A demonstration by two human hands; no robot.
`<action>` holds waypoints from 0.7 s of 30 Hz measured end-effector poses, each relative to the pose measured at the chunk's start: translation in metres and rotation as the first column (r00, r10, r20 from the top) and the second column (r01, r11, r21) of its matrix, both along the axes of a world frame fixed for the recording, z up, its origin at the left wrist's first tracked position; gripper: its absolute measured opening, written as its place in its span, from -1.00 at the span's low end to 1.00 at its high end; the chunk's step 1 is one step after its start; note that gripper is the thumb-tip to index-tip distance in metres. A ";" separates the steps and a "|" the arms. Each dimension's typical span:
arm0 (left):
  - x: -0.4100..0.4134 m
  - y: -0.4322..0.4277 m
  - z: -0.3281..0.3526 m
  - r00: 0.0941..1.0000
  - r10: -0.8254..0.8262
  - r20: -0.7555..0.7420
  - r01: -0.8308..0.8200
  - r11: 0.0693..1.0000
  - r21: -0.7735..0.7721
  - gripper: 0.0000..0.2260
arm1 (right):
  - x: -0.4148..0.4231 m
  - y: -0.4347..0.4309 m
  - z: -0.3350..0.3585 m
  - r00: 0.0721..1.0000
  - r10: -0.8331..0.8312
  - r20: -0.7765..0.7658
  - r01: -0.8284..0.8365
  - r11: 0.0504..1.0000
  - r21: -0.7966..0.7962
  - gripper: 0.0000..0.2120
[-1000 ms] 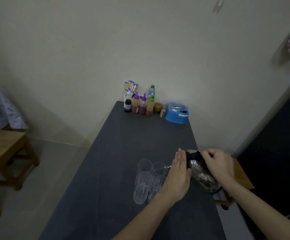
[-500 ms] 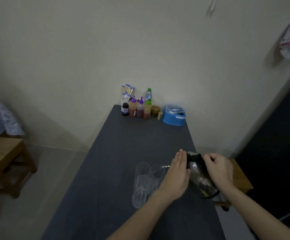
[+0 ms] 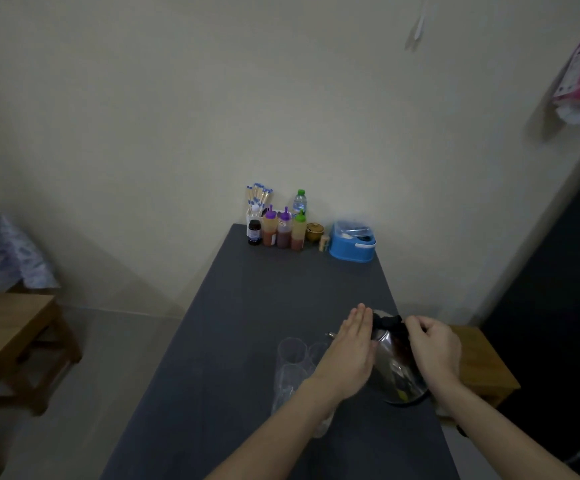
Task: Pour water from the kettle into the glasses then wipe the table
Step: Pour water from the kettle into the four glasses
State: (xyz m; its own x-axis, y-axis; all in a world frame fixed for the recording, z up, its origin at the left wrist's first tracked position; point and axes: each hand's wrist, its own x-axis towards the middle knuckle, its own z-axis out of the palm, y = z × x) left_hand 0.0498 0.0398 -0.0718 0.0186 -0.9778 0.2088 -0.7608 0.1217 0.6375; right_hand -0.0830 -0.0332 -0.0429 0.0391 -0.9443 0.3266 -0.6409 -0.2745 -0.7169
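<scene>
I see clear glasses [image 3: 292, 362] clustered on the dark desk [image 3: 247, 306]; my left hand [image 3: 347, 355] lies flat, fingers [image 3: 359, 318] straight, against the steel kettle [image 3: 394, 370]. My right hand [image 3: 434, 351] curls closed around its black handle [image 3: 390, 323]; the kettle tilts toward the glasses.

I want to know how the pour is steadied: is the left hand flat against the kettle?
Yes, the left hand lies open with fingers straight against the side of the steel kettle.

Shiny steel kettle [image 3: 394, 370] tilted toward clear glasses [image 3: 292, 368] on dark table [image 3: 247, 341].
</scene>
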 end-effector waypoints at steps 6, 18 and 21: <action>0.017 0.009 -0.003 0.995 0.077 -0.057 -0.080 0.995 -0.056 -0.50 | 0.027 0.004 0.011 0.995 0.070 -0.065 -0.072 0.997 -0.035 -0.57; 0.026 0.025 -0.009 0.949 0.093 -0.300 -0.094 0.995 0.009 -0.47 | 0.045 0.004 0.022 0.932 0.218 -0.289 -0.246 0.967 -0.061 -0.64; 0.024 0.026 -0.012 0.944 0.100 -0.315 -0.101 0.995 0.012 -0.47 | 0.046 0.003 0.020 0.927 0.227 -0.299 -0.255 0.965 -0.059 -0.64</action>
